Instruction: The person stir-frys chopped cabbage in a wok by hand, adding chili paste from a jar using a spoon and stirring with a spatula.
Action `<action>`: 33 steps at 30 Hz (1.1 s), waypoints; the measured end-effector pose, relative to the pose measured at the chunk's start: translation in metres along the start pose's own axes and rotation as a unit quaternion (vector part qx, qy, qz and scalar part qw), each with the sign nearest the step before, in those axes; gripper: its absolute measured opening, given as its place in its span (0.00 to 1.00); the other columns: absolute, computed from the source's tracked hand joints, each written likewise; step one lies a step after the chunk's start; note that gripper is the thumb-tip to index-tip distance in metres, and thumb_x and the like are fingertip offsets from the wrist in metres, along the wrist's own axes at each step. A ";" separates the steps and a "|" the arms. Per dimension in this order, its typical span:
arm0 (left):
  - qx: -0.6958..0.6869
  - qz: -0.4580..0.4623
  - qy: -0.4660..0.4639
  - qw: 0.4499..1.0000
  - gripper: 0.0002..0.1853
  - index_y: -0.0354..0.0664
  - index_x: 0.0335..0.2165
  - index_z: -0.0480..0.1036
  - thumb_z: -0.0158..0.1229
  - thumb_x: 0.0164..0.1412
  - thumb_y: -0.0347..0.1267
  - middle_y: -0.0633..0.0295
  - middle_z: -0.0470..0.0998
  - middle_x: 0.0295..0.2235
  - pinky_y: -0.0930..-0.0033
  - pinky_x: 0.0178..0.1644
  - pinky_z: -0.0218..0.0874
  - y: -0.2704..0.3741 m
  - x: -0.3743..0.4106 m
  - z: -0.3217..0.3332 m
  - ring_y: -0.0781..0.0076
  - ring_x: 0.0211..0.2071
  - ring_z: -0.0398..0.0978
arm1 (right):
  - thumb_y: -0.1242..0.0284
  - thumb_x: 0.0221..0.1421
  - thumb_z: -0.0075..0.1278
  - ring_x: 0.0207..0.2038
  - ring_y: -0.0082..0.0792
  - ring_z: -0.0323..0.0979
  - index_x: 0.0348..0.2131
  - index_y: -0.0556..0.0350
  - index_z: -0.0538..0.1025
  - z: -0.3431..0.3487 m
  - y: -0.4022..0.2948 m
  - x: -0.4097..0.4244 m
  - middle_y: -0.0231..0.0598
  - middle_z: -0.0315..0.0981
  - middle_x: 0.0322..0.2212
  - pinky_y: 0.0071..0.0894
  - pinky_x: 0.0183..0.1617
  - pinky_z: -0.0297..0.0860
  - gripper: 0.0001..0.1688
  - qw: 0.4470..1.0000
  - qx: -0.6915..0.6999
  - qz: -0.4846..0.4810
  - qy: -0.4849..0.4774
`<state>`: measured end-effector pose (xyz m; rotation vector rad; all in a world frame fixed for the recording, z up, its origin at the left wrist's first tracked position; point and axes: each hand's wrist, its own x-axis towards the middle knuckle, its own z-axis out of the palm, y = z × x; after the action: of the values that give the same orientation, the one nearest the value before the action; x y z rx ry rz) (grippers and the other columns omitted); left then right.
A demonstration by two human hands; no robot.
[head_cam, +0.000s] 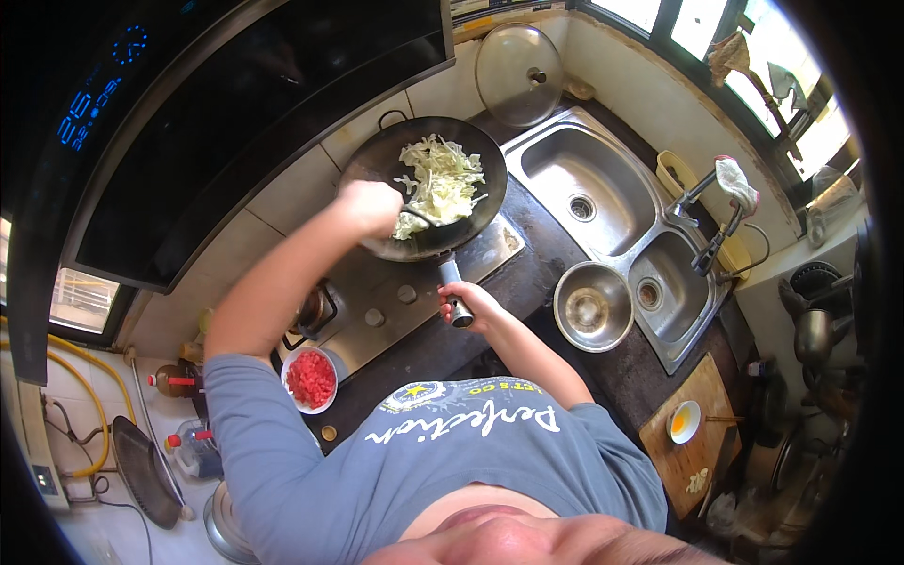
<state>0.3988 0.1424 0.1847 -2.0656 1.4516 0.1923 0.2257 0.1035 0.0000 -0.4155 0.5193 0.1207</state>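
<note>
A dark wok (pixel 374 155) is over the gas stove (pixel 395 321), with pale shredded cabbage (pixel 443 176) heaped in its middle and right side. My right hand (pixel 474 305) grips the wok's grey tubular handle (pixel 450 272). Over the wok's near left side, my left hand (pixel 369 208) is closed around a cooking utensil (pixel 418 212). Only a short dark stretch of its shaft shows; its working end is hidden in the cabbage, so its kind is unclear. Slight blur surrounds the left hand.
A bowl of chopped red food (pixel 311 379) stands left of the stove. To the right are a metal basin (pixel 593 307), a double sink (pixel 579 162) and a cutting board (pixel 678 466) bearing a bowl with egg (pixel 683 422). A glass lid (pixel 519 74) leans behind; the range hood (pixel 261 134) hangs left.
</note>
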 end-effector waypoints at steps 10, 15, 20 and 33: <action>-0.441 -0.127 -0.065 0.886 0.21 0.42 0.41 0.69 0.50 0.43 0.27 0.65 0.70 0.18 0.78 0.18 0.52 -0.094 -0.003 0.000 0.82 0.14 0.60 | 0.76 0.44 0.44 0.16 0.22 0.61 0.28 0.56 0.62 0.001 0.001 -0.002 0.32 0.60 0.17 0.22 0.17 0.63 0.08 1.000 -0.001 -0.004 0.009; -0.020 -0.003 0.073 0.997 0.18 0.52 0.35 0.73 0.50 0.40 0.26 0.61 0.74 0.23 0.71 0.26 0.62 -0.089 -0.040 -0.007 0.70 0.25 0.73 | 0.76 0.45 0.44 0.16 0.22 0.60 0.30 0.55 0.61 0.003 0.001 0.001 0.32 0.60 0.18 0.21 0.17 0.62 0.09 1.000 0.008 0.008 -0.002; 0.106 -0.026 0.017 0.994 0.12 0.47 0.25 0.74 0.51 0.36 0.24 0.60 0.75 0.25 0.68 0.31 0.64 -0.049 -0.025 -0.009 0.65 0.31 0.73 | 0.76 0.45 0.44 0.16 0.22 0.60 0.30 0.55 0.61 0.000 0.001 -0.001 0.32 0.60 0.18 0.20 0.17 0.63 0.10 1.000 0.011 -0.001 0.002; 0.072 0.006 0.056 0.996 0.08 0.42 0.22 0.74 0.52 0.37 0.27 0.60 0.75 0.24 0.69 0.28 0.65 -0.057 -0.010 -0.021 0.66 0.28 0.74 | 0.77 0.43 0.46 0.15 0.23 0.62 0.24 0.56 0.63 0.003 0.003 0.000 0.33 0.61 0.16 0.23 0.17 0.64 0.06 1.000 0.010 -0.006 0.005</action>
<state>0.4410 0.1519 0.2285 -1.9779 1.4979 -0.0232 0.2263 0.1072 0.0015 -0.3996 0.5265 0.1012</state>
